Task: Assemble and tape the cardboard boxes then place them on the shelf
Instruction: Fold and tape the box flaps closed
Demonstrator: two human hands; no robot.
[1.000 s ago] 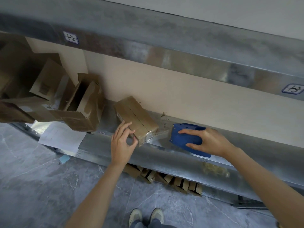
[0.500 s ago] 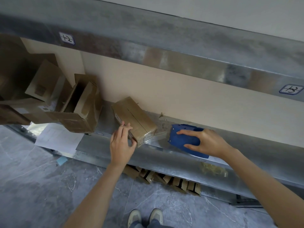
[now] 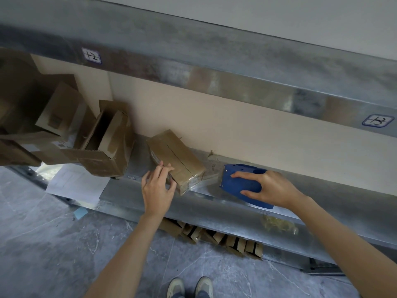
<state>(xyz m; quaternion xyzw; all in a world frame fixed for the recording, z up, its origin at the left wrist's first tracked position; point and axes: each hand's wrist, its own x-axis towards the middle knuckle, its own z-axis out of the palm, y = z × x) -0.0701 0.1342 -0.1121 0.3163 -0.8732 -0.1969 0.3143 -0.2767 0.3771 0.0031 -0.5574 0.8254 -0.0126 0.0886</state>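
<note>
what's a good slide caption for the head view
At a metal shelf, the left hand grips a taped cardboard box while the right hand holds a blue tape dispenser beside it.

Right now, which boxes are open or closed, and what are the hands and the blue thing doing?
small box: closed, taped, lying on the shelf.
big box: open, flaps up.
tape dispenser: on the shelf, gripped.
left hand: holds the small box's near corner.
right hand: grips the tape dispenser.
paper: lying flat.
</note>
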